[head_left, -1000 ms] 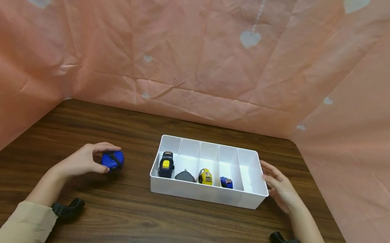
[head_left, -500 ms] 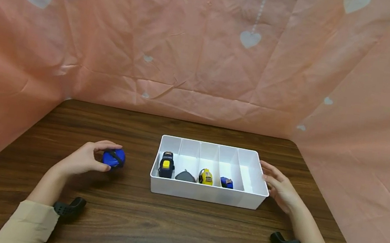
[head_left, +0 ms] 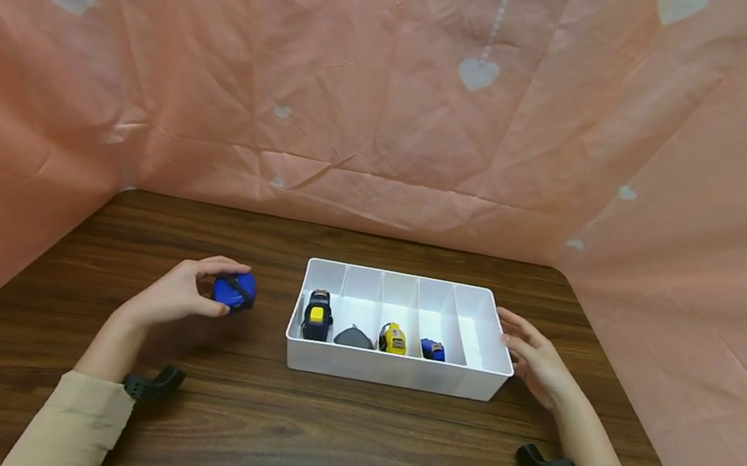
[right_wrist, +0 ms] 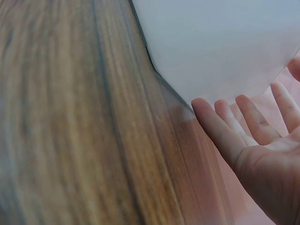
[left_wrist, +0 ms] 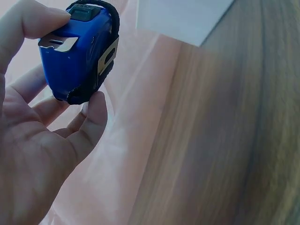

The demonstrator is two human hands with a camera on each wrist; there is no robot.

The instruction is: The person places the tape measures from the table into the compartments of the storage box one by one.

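My left hand (head_left: 179, 293) grips a blue and black tape measure (head_left: 235, 290) between thumb and fingers, lifted just off the wooden table (head_left: 314, 434), left of the white divided tray (head_left: 396, 369). The left wrist view shows the tape measure (left_wrist: 82, 51) pinched in the left hand (left_wrist: 42, 140). My right hand (head_left: 532, 357) rests with straight fingers against the tray's right wall; in the right wrist view its fingers (right_wrist: 220, 126) touch the tray wall (right_wrist: 220, 47). In the tray lie a black and yellow tape measure (head_left: 318, 315), a grey one (head_left: 354, 337), a yellow one (head_left: 393, 338) and a small blue one (head_left: 432, 350).
The tray's rightmost compartment (head_left: 478, 333) holds nothing. Pink cloth with white hearts (head_left: 395, 91) walls the table on the back, left and right. Bare wood lies in front of the tray and behind it.
My left hand has lifted the blue tape measure and carried it right, toward the tray. The right hand has stayed against the tray's right wall.
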